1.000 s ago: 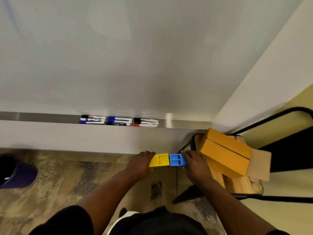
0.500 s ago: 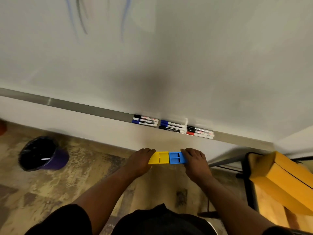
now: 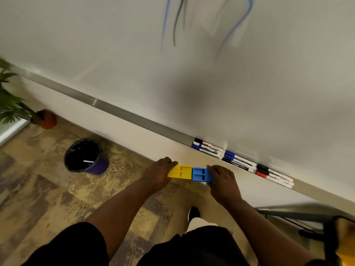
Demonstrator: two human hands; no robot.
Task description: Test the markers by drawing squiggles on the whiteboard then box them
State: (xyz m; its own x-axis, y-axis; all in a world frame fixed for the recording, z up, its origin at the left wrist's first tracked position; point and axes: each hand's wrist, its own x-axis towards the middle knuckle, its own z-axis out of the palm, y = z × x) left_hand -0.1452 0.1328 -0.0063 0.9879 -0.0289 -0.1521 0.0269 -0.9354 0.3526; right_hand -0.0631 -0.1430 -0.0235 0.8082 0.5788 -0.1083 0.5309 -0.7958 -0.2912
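The markers (image 3: 242,162) lie capped on the metal tray (image 3: 119,113) under the whiteboard (image 3: 134,54), in three small clusters set end to end along the tray's right part: black and blue caps, then blue and black, then black and red. No hand touches them. High on the board are blurred squiggles (image 3: 178,20) in blue, black and a faint red. Just in front of the tray and below it, both arms reach forward side by side, backs of the hands up. The left hand (image 3: 158,174) grips the left end of a yellow block (image 3: 180,171), fingers curled over its far edge. The right hand (image 3: 222,181) grips the right end of a blue block (image 3: 199,174), fingers bent over its top. The two blocks touch end to end in one level line between the hands, each showing two recessed squares. The right hand is near the middle cluster of markers but apart from it. Past the markers the tray runs bare up and to the left. Below the hands is patterned floor (image 3: 38,189), with a shoe (image 3: 194,213) between the arms. A purple bin (image 3: 84,156) with a black liner stands well to the left, and farther left a potted plant (image 3: 11,104) stands against the wall. At lower right a dark metal frame (image 3: 288,215) crowds in close to the right forearm.
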